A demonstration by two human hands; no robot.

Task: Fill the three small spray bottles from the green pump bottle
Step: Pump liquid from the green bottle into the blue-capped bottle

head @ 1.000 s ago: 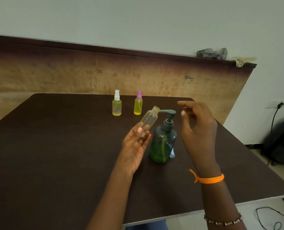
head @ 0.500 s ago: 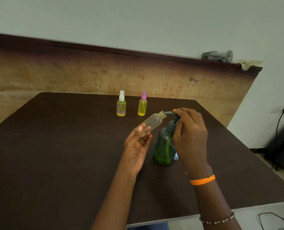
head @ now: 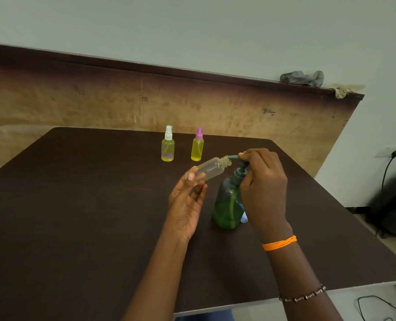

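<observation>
**Open spray bottle held at the pump spout**

The left hand [head: 187, 205] holds a small clear plastic spray bottle [head: 209, 169] with no cap, tilted so its threaded neck points up and to the right. Fingers are loosely curled, thumb on top and fingertips under the lower body; palm mostly open toward the camera. The bottle's mouth sits right at the tip of the spout of the translucent green plastic pump bottle [head: 228, 207], touching or nearly so (can't tell which). A little pale yellowish liquid seems to lie inside the clear bottle, but it's faint.

The right hand [head: 263, 188] is closed over the dark green pump head, fingers bent around the top, w/ an orange thread band at the wrist. The green bottle stands upright on the dark brown desk [head: 76, 216], near its middle-right. A small pale blue item peeks out behind its base, mostly hidden.

Farther back on the desk stand two small bottles of yellow liquid, upright and slightly apart: one w/ a white spray cap [head: 168, 144], one w/ a pink spray cap [head: 197, 144]. Both are well clear of the hands.
</observation>
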